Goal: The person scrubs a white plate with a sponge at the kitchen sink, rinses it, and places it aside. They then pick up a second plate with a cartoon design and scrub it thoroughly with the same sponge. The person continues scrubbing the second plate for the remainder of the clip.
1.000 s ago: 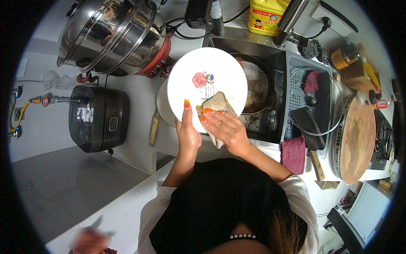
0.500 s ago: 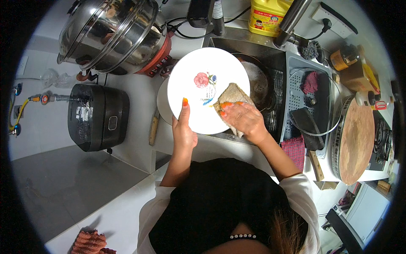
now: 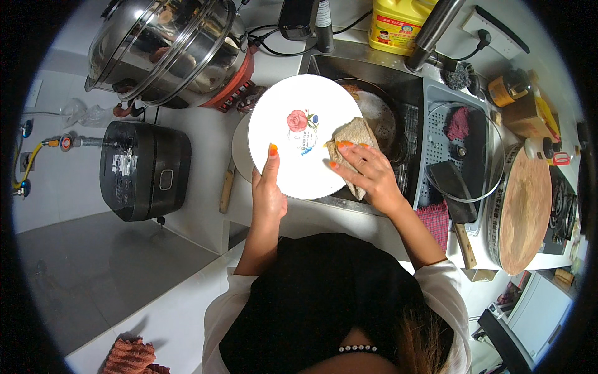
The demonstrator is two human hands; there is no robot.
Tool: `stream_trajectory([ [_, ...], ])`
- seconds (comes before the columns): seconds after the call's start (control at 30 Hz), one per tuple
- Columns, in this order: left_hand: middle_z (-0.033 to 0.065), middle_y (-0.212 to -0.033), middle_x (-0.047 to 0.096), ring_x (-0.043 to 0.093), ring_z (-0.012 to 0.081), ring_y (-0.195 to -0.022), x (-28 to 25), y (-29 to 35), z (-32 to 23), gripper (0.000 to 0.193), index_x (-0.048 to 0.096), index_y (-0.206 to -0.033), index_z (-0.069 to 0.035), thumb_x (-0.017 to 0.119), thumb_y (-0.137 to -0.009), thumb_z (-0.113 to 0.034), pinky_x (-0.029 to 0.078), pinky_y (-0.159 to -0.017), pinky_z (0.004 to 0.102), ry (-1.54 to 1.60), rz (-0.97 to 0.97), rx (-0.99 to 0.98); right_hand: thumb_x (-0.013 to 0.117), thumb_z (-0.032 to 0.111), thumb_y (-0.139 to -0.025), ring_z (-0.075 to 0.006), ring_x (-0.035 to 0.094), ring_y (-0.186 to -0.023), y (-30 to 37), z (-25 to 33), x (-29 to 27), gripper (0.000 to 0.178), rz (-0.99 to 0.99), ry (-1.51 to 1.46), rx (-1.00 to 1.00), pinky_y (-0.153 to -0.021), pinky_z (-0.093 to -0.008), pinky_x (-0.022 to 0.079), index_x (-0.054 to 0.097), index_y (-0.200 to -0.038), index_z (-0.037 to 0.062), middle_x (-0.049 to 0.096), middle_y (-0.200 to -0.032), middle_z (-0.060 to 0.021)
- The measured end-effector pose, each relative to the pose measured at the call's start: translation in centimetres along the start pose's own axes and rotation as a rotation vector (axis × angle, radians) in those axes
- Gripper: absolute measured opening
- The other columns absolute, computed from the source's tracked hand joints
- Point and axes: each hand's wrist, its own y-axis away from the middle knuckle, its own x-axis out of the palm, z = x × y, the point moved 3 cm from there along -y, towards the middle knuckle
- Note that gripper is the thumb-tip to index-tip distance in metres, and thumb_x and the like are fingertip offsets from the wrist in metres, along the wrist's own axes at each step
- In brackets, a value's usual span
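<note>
"So where was the white plate [image 3: 289, 165] at that moment?"

"Held above the counter's [image 3: 199, 156] sink side, face up, a rose printed at its middle. It overlapped the left part of the sink [image 3: 346, 67] and partly hid a pale round dish [image 3: 241, 149] to the left."

"And the hands?"

"The left hand [image 3: 269, 193] pinched the near left rim, thumb laid over the face, the other fingers mostly out of sight beneath. The right hand [image 3: 372, 177] held a folded brown cloth [image 3: 356, 134], fingers pressed down on it against the plate's right side."

"What lay around them?"

"A dark pan [image 3: 399, 118] with murky, foamy liquid sat in the sink, just right of the plate. Farther right, a grey drainer tray [image 3: 436, 100] carried a glass lid [image 3: 460, 151] and a cleaver [image 3: 462, 214], its wooden handle pointing to the near side. A plaid cloth [image 3: 434, 224] hung at the tray's near edge, and a round wooden board [image 3: 528, 212] stood to the right."

"The left side?"

"A wooden-handled knife [image 3: 227, 187] rested beside the pale dish. A black cooker [image 3: 143, 171] stood at far left, nearer than a steel steamer [image 3: 168, 50]. A yellow jug [image 3: 392, 28] stood behind the sink."
</note>
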Motion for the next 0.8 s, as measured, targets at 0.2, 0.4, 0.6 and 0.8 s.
stream_trajectory([
  [0.2,0.0182,-0.13,0.047,0.051,0.0232,-0.116,0.5,0.3,-0.5,0.053,0.032,-0.134,0.006,0.05,-0.096,-0.027,0.045,-0.094,0.0342,0.014,0.063,-0.061,0.062,0.008,-0.075,-0.0258,0.051,-0.118,1.8,0.8,0.0,0.037,0.067,-0.216,0.07,-0.098,-0.0435,0.037,0.068,-0.109,0.0208,0.054,-0.131,-0.0062],
  [0.4,0.0212,-0.123,0.053,0.059,0.0252,-0.109,0.4,0.0,-0.1,0.051,0.036,-0.132,0.007,0.05,-0.094,-0.025,0.053,-0.086,0.0345,0.052,0.043,-0.071,0.064,0.014,-0.074,-0.0261,0.053,-0.115,2.8,1.2,-0.4,0.03,0.035,-0.228,0.044,-0.098,-0.0426,0.036,0.07,-0.103,0.0202,0.054,-0.13,-0.0093],
  [0.6,0.0174,-0.129,0.049,0.052,0.0235,-0.116,0.8,0.3,-0.6,0.052,0.034,-0.134,0.005,0.051,-0.095,-0.026,0.045,-0.094,0.0351,0.069,0.079,-0.155,0.064,0.017,-0.073,-0.0248,0.054,-0.113,3.2,1.6,-0.6,0.027,0.0,-0.23,0.034,-0.097,-0.0412,0.036,0.071,-0.099,0.0205,0.056,-0.129,-0.0088],
  [0.8,0.0162,-0.129,0.049,0.051,0.0228,-0.116,0.7,0.3,-0.4,0.051,0.034,-0.134,0.005,0.051,-0.095,-0.025,0.044,-0.095,0.035,0.067,0.076,-0.146,0.063,0.017,-0.073,-0.0241,0.055,-0.112,2.9,1.8,-0.6,0.026,-0.004,-0.224,0.035,-0.096,-0.0404,0.036,0.072,-0.097,0.0205,0.056,-0.128,-0.0084],
])
